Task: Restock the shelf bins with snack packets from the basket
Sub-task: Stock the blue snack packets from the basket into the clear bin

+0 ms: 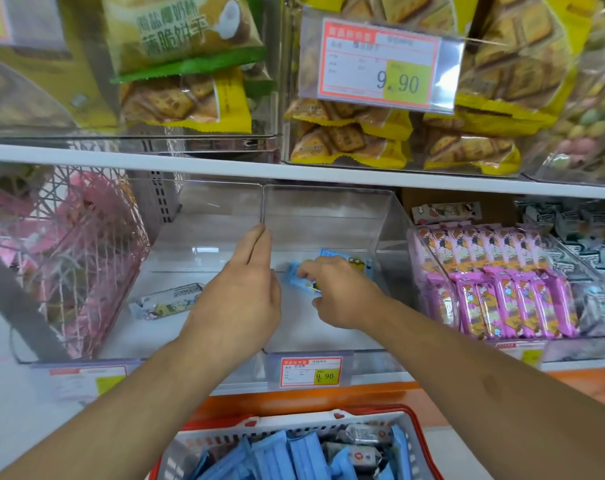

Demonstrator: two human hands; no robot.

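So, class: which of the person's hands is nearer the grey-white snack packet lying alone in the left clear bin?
Left. The left hand is just right of the grey-white snack packet; the right hand is farther right, in the next bin.

Inside a clear plastic shelf bin (328, 209), the right hand (342, 292) pinches a blue snack packet (302, 277). The left hand (240, 299) rests straight-fingered against the bin's left wall. Below, a red-rimmed grey plastic basket (411, 441) holds more blue packets (287, 455).

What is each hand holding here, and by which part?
Right hand pinches a blue snack packet near its right end; left hand holds nothing.
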